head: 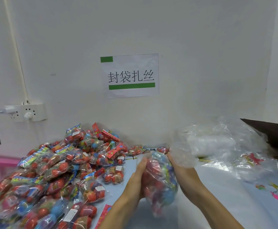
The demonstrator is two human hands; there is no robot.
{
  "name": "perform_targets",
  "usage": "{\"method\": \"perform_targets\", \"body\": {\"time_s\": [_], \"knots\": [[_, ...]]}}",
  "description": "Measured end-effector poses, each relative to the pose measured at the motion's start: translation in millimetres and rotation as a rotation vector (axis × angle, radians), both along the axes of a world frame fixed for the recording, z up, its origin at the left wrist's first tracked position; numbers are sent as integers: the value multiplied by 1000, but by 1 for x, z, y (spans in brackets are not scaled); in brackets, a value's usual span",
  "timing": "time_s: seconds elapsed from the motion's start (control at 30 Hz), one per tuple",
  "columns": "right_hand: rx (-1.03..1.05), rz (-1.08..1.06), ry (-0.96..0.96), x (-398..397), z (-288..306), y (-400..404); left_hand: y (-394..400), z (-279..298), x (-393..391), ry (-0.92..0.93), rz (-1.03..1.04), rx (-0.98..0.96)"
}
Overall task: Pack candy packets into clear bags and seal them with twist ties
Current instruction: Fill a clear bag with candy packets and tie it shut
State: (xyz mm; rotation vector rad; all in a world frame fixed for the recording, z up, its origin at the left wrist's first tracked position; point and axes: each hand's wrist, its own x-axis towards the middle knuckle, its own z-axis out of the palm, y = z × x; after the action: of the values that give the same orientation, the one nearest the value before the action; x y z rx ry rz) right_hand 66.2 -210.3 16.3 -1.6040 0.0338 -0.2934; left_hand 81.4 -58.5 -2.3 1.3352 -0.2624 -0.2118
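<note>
While both hands press flat-fingered on a filled clear bag (159,182), left hand (137,177) on its left flank, right hand (182,172) on its right, the bag's long axis runs away from the wrists, loose mouth (182,154) bunched over the right fingertips, the nearer hand for gathering it.

both forearms are bare, no sleeves in view; left hand (137,176) and right hand (182,172) show no gloves, rings or watch.
</note>
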Motion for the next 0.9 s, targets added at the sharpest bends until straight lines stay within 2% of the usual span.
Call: {"method": "perform_targets", "body": {"time_s": [0.13,0.23,0.33,0.4,0.5,0.6,0.7,0.8,0.9], "knots": [[14,-9,-105,-1,-2,0,1,4,-2,217,-152,-107],[40,-45,-31,1,-2,3,2,1,2,287,-209,-117],[165,-147,48,5,-1,2,2,-5,9,282,-147,-98],[305,-205,84,6,0,-2,-1,-11,13,154,-58,26],[422,-274,120,7,-2,-10,1,-17,13,-260,77,342],[485,-300,159,8,-4,-12,6,-24,11,-630,7,544],[517,-294,163,8,-5,-9,3,-24,3,-901,-32,623],[512,-285,154,9,-6,-7,1,-23,4,-976,-5,551],[447,-249,137,9,-5,-6,6,-15,4,-768,-5,452]]}}
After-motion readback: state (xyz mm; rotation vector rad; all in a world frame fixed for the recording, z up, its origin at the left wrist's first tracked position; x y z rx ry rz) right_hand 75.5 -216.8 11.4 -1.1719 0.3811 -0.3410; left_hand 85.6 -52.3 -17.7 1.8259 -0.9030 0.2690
